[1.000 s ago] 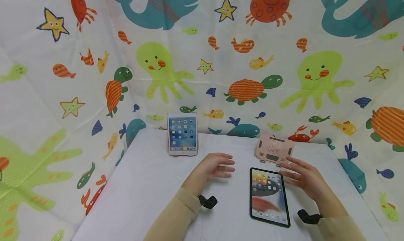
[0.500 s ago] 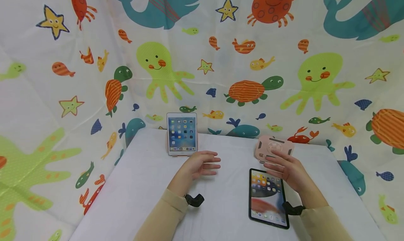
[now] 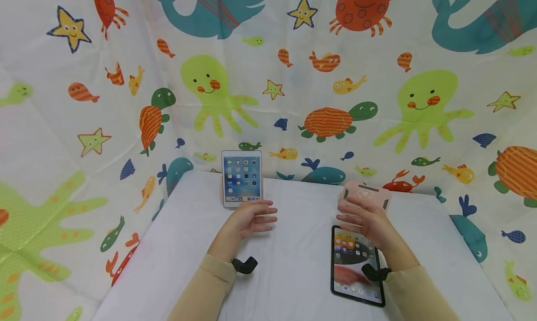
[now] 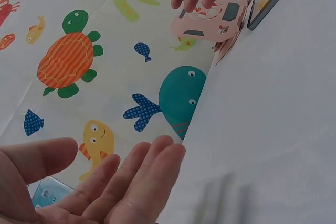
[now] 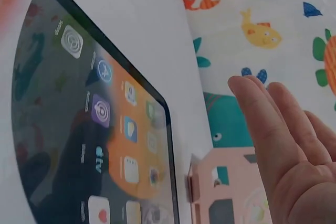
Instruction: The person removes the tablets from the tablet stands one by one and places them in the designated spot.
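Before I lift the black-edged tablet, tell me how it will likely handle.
The black-edged tablet should feel stiff, being a flat slab. Its glossy screen, which shows reflections, is probably slippery and fragile. Lying flat on the white tabletop, it would likely slide rather than tip if pushed.

The right hand (image 5: 291,156) is holding its fingers nearly straight before a pink tablet stand (image 5: 240,179) and a sea-creature-print cloth (image 5: 228,45). Beside them, a black-framed tablet (image 5: 94,114) is lying on the white tabletop (image 5: 144,30), showing Settings (image 5: 72,41) and TV icons (image 5: 98,159).

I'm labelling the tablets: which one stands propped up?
The white-framed tablet, upright behind the left hand; the black-framed tablet lies flat.
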Demonstrator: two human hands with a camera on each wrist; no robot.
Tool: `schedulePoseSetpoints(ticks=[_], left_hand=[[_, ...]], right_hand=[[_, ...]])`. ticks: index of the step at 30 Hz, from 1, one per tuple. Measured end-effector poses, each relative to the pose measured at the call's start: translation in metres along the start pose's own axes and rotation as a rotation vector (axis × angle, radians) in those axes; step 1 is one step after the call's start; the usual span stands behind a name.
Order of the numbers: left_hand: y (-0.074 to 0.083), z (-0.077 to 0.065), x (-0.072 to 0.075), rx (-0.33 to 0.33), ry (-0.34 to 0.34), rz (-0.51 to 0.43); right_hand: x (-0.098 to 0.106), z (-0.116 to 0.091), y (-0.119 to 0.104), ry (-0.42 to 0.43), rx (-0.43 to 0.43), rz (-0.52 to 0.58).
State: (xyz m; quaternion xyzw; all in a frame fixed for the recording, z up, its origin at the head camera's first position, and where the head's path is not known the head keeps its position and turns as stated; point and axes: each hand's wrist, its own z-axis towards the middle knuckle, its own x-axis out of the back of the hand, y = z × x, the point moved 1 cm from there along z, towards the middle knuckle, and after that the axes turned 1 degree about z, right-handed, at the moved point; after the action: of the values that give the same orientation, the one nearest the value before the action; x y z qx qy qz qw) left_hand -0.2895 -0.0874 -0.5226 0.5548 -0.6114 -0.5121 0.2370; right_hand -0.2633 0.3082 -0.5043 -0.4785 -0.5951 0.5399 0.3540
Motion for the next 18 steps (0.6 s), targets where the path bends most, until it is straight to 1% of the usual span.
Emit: schedulePoseSetpoints(ticks=[8, 13, 18], left_hand=[[-0.001, -0.004, 0.019, -0.014, 0.030, 0.008], [0.002, -0.009, 0.028, -0.011, 0.055, -0.007], [0.004, -0.015, 0.040, -0.013, 0.093, -0.022]], right_hand=[[-0.010, 0.010, 0.001, -0.025, -0.006, 0.008], [-0.019, 0.015, -0.002, -0.001, -0.033, -0.004], [-0.028, 0.020, -0.005, -0.009, -0.049, 0.006]])
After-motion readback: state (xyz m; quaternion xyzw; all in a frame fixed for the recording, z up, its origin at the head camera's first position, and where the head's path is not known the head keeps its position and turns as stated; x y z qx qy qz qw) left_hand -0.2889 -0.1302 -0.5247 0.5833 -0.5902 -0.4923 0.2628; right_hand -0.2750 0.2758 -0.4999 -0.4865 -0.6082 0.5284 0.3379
